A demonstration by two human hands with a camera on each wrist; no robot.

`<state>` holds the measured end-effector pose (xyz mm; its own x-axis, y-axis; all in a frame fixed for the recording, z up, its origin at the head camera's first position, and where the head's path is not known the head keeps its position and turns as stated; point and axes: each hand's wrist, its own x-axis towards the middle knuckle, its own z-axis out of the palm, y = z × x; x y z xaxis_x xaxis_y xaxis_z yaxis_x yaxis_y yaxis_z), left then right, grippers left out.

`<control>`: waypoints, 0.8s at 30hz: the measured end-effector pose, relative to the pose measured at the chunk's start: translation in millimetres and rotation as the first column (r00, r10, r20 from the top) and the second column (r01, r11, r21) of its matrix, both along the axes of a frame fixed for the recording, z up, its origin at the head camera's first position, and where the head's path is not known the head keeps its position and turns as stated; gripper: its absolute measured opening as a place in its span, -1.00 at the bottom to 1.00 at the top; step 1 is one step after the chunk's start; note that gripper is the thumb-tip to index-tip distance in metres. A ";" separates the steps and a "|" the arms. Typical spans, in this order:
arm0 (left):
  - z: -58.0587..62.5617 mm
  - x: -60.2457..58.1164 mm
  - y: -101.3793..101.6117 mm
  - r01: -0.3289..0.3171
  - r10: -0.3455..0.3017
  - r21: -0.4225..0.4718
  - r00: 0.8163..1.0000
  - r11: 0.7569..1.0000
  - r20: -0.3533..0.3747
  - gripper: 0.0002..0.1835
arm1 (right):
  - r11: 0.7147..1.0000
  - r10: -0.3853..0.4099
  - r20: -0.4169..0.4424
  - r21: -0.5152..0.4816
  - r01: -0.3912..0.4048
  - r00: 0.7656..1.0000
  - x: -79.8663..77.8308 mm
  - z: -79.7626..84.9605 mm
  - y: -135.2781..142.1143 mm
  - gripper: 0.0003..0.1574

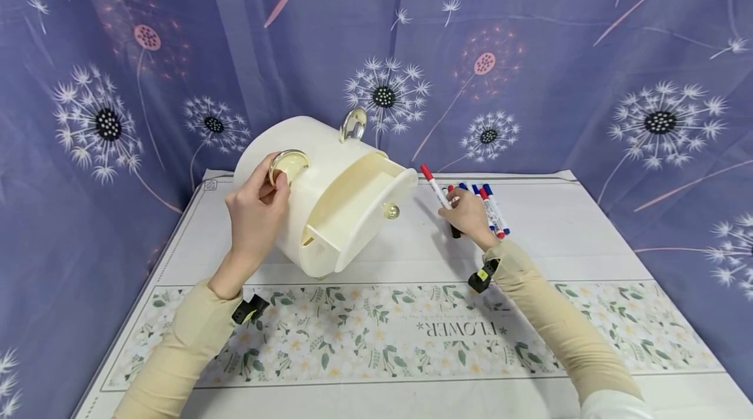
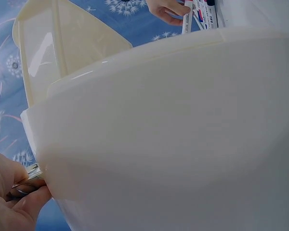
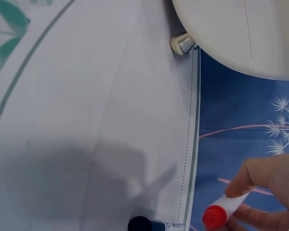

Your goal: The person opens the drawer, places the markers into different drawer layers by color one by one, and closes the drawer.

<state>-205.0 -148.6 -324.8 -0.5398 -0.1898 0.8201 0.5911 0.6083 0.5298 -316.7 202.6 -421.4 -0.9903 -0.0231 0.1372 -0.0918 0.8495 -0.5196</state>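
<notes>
A white rounded container (image 1: 306,134) stands on the table, with its drawer (image 1: 376,219) pulled out at the front. My left hand (image 1: 259,206) pinches one of its gold ear-shaped rings (image 1: 290,161) between thumb and fingers; the second gold ring (image 1: 353,125) is unheld. In the left wrist view the container's white wall (image 2: 173,120) fills most of the picture, with the left hand (image 2: 12,197) at its edge. To the right of the drawer, my right hand (image 1: 470,215) pinches a red-capped marker (image 1: 435,185), cap pointing up. Its red cap (image 3: 215,216) also shows in the right wrist view.
Several markers with blue, red and black caps (image 1: 497,210) lie beside and under the right hand. A round knob (image 1: 391,210) sticks out of the drawer front. A floral strip (image 1: 353,340) crosses the table cover, and a purple dandelion curtain (image 1: 547,27) hangs behind.
</notes>
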 end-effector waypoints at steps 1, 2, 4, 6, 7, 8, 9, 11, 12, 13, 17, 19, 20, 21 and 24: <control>0.2 0.0 0.3 0.002 -0.002 0.005 1.000 1.000 0.001 -0.65 | 1.000 0.002 -0.001 -0.005 -0.002 1.000 -0.2 -0.7 0.6 -0.63; 0.2 0.0 0.5 0.002 -0.002 0.008 1.000 1.000 0.001 -0.64 | 1.000 0.003 -0.002 -0.011 -0.003 1.000 -0.4 -1.2 1.0 -0.63; 0.2 -0.1 0.7 0.004 -0.004 0.014 1.000 1.000 0.001 -0.64 | 1.000 0.006 -0.009 -0.019 -0.007 1.000 -0.6 -1.6 1.3 -0.63; 0.1 -0.1 0.9 -0.001 0.001 0.017 1.000 1.000 -0.001 -0.64 | 1.000 0.013 -0.024 -0.025 -0.013 1.000 -0.7 -1.2 1.2 -0.63; 0.1 -0.1 1.0 -0.002 0.002 0.018 1.000 1.000 -0.002 -0.64 | 0.999 0.015 -0.033 -0.032 -0.016 0.999 -0.8 -0.7 1.0 -0.63; 0.0 -0.1 0.9 -0.003 0.003 0.015 1.000 1.000 -0.001 -0.64 | 0.999 0.017 -0.047 -0.034 -0.018 0.999 -0.8 0.0 0.8 -0.63; -0.2 -0.2 0.9 -0.004 0.004 0.014 1.000 1.000 -0.001 -0.64 | 0.999 0.017 -0.058 -0.038 -0.019 0.998 -0.7 0.8 0.4 -0.64; 0.0 -0.2 0.9 -0.004 0.004 0.012 1.000 1.000 -0.002 -0.64 | 0.998 0.020 -0.083 -0.051 -0.024 0.996 -0.5 3.0 -0.6 -0.66; 0.2 -0.4 0.8 -0.002 0.002 0.010 1.000 1.000 -0.002 -0.64 | 0.998 0.021 -0.094 -0.056 -0.026 0.995 -0.2 4.0 -1.2 -0.66; 0.2 -0.5 0.7 -0.002 0.002 0.007 1.000 1.000 -0.002 -0.64 | 0.998 0.020 -0.103 -0.061 -0.027 0.994 0.1 5.0 -1.6 -0.67; -0.3 -1.3 0.3 -0.004 0.004 0.005 1.000 1.000 -0.004 -0.65 | 0.997 0.025 -0.113 -0.069 -0.033 0.993 2.0 8.5 -3.4 -0.68; -1.0 -1.5 0.4 -0.008 0.008 0.009 1.000 1.000 -0.005 -0.65 | 0.997 0.028 -0.120 -0.071 -0.036 0.992 2.7 10.4 -4.2 -0.68; -1.2 -1.6 0.5 -0.009 0.009 0.014 1.000 1.000 -0.005 -0.65 | 0.996 0.030 -0.125 -0.074 -0.040 0.992 3.1 11.6 -4.6 -0.68; -1.4 -1.5 0.5 -0.011 0.011 0.013 1.000 1.000 -0.004 -0.65 | 0.996 0.034 -0.135 -0.078 -0.045 0.990 3.3 12.8 -4.8 -0.67; -1.4 -1.3 0.6 -0.013 0.013 0.003 1.000 1.000 -0.002 -0.65 | 0.994 0.038 -0.171 -0.097 -0.056 0.985 3.9 17.1 -5.6 -0.67</control>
<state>-206.3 -148.0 -326.2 -0.5359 -0.1994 0.8204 0.5841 0.6140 0.5309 -312.8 197.0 -404.3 -0.9509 -0.0465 0.3059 -0.2239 0.7859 -0.5764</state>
